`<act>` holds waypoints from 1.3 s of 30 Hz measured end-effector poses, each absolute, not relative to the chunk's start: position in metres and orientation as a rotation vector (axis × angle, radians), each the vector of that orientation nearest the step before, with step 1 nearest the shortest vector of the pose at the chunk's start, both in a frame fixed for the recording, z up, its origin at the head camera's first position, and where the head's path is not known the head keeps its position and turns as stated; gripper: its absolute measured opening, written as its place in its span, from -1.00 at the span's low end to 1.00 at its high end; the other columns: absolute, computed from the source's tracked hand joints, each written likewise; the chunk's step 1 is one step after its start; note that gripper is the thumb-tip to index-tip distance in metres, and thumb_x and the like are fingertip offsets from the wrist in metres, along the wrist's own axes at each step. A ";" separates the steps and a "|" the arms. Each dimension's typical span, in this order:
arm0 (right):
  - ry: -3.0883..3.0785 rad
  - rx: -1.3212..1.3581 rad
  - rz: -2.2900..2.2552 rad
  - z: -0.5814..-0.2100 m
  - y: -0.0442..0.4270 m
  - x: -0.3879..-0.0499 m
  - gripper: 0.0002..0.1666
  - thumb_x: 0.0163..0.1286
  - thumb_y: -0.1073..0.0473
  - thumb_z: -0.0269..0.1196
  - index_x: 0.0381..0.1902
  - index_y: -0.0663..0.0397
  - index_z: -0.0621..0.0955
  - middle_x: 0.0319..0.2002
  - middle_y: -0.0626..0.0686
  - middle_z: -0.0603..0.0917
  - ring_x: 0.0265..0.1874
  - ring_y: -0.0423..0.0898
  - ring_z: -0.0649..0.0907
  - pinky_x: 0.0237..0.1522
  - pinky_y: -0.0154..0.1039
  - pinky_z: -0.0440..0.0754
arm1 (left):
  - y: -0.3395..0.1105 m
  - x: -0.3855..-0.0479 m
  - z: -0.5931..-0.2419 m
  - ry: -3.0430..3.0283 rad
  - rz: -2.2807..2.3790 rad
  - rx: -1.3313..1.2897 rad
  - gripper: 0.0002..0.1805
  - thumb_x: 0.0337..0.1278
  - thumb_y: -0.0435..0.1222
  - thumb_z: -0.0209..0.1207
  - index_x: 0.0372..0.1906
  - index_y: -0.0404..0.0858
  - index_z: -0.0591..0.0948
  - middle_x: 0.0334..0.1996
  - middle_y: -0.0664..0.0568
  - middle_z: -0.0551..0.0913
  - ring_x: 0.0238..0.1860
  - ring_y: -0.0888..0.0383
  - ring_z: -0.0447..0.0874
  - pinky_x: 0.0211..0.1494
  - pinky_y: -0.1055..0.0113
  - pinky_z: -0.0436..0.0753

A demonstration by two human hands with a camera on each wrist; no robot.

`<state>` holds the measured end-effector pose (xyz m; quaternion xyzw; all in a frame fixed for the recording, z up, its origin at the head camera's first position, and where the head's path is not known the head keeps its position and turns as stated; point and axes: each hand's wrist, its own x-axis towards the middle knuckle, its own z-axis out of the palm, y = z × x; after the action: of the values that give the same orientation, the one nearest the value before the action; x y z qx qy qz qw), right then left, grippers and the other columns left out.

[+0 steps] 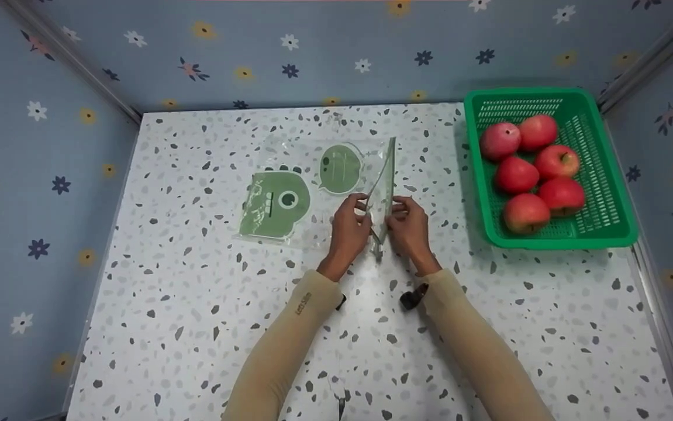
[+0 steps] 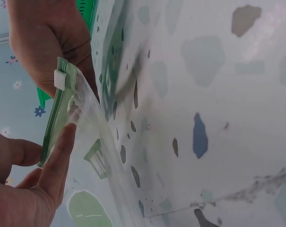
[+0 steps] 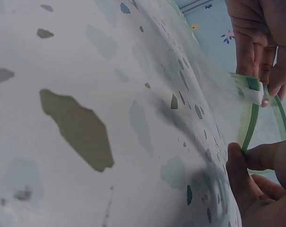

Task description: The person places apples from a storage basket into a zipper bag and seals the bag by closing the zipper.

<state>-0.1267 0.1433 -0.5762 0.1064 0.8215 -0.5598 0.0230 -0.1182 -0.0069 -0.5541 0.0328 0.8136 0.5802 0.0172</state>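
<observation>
A clear plastic slider zip bag (image 1: 278, 210) with green cartoon prints lies on the speckled table, its mouth towards the right and spread apart. My left hand (image 1: 349, 231) pinches the near-left edge of the mouth, some fingers reaching inside it in the left wrist view. Opposite, my right hand (image 1: 411, 231) grips the right green edge between thumb and fingers, plain in the right wrist view. A white slider (image 2: 60, 79) sits at the near end of the green zip strip (image 2: 50, 125). Through the mouth, no contents show.
A green plastic basket (image 1: 564, 242) with several red apples (image 1: 526, 213) stands at the right on the speckled table (image 1: 172, 327). Blue flowered panels (image 1: 324, 52) wall the table at the back and both sides.
</observation>
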 end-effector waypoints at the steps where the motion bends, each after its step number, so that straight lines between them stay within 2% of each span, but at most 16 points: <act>1: 2.542 0.333 -1.732 -0.576 0.143 -0.126 -0.44 0.37 0.50 0.26 0.34 0.33 0.57 0.01 0.27 0.72 -0.07 0.11 0.77 -0.09 -0.16 0.79 | -0.007 -0.118 -0.554 2.518 1.809 0.100 -0.61 0.44 -0.55 0.09 0.30 -0.42 0.52 0.00 -0.37 0.64 -0.32 -0.13 0.80 -0.36 0.30 0.78; 9: 2.564 0.337 -1.707 -0.579 0.145 -0.126 -0.45 0.35 0.49 0.27 0.32 0.32 0.58 -0.01 0.25 0.74 -0.10 0.08 0.77 -0.12 -0.21 0.77 | -0.006 -0.118 -0.555 2.500 1.819 0.094 -0.60 0.42 -0.56 0.08 0.29 -0.42 0.53 0.00 -0.37 0.64 -0.32 -0.14 0.80 -0.36 0.29 0.77; 20: 2.587 0.306 -1.703 -0.578 0.144 -0.124 -0.45 0.34 0.51 0.27 0.30 0.33 0.59 -0.01 0.26 0.74 -0.09 0.12 0.78 -0.08 -0.11 0.78 | -0.009 -0.116 -0.555 2.497 1.806 0.100 -0.59 0.45 -0.54 0.08 0.32 -0.42 0.52 0.02 -0.36 0.63 -0.31 -0.11 0.79 -0.32 0.24 0.78; 33: 2.557 0.318 -1.713 -0.578 0.146 -0.121 -0.44 0.36 0.50 0.26 0.33 0.32 0.57 0.00 0.25 0.73 -0.08 0.08 0.78 -0.13 -0.21 0.76 | -0.006 -0.113 -0.557 2.505 1.784 0.082 -0.57 0.47 -0.51 0.09 0.37 -0.38 0.53 -0.01 -0.24 0.64 -0.27 -0.03 0.79 -0.30 0.32 0.79; 39: 2.541 0.300 -1.736 -0.577 0.146 -0.120 -0.43 0.36 0.51 0.25 0.34 0.33 0.56 0.00 0.25 0.73 -0.09 0.09 0.78 -0.14 -0.22 0.77 | -0.005 -0.112 -0.559 2.493 1.807 0.053 -0.56 0.44 -0.53 0.09 0.35 -0.37 0.54 -0.03 -0.21 0.64 -0.31 0.03 0.77 -0.32 0.33 0.78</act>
<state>-0.1205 0.1458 -0.5772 0.0971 0.8215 -0.5614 0.0247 -0.1121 -0.0049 -0.5591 0.0173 0.8092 0.5865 0.0312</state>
